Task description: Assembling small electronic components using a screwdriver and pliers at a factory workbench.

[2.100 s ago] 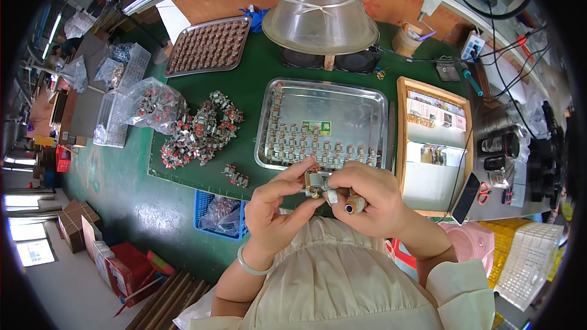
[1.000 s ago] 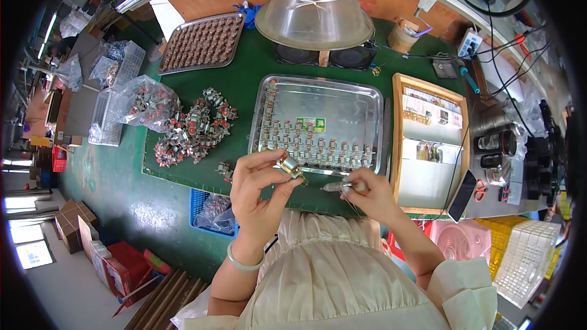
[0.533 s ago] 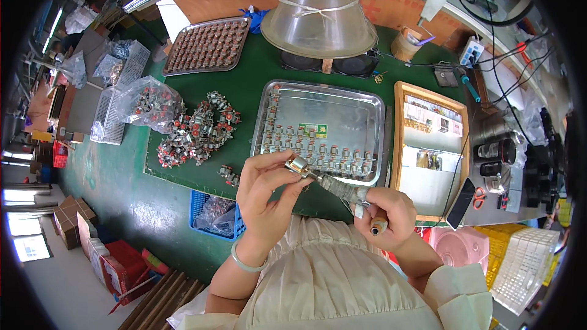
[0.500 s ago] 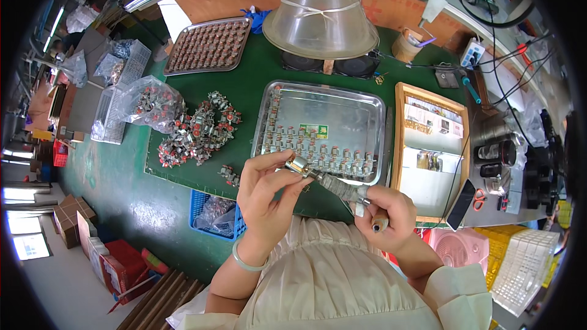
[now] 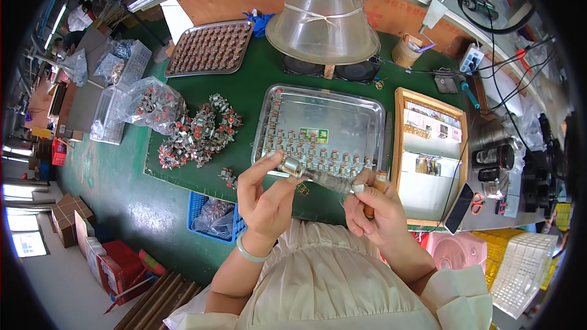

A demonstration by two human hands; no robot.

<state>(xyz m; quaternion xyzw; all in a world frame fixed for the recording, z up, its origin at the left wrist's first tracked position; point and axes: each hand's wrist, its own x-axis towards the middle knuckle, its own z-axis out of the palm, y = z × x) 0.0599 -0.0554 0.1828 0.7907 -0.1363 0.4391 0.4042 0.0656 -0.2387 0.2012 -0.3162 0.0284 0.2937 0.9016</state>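
Between the thumb and fingers of my left hand [image 5: 264,201] is a small shiny metal cylindrical part [image 5: 290,166]. My right hand [image 5: 380,212] grips a hand tool [image 5: 333,181] with a grey-wrapped shaft and a brown wooden handle, part of it hidden by my fingers. The tool's left end meets the metal part. Just beyond my hands lies a steel tray [image 5: 351,110], with rows of small metal components [image 5: 324,157] along its left and near sides. A few similar components [image 5: 228,177] sit on the green table left of my left hand.
A pile of components [image 5: 202,134] and a clear plastic bag [image 5: 150,104] of them lie left. A filled tray [image 5: 208,49] stands far left. Beyond the steel tray is a wide hood [image 5: 324,24]. A wood-framed panel [image 5: 431,153], a phone [image 5: 458,208] and orange-handled scissors [image 5: 478,203] are right.
My right hand has shifted slightly left and up, and the tool's wooden handle has turned. The tool shaft lies flatter. My left hand still pinches the metal part, slightly moved left.
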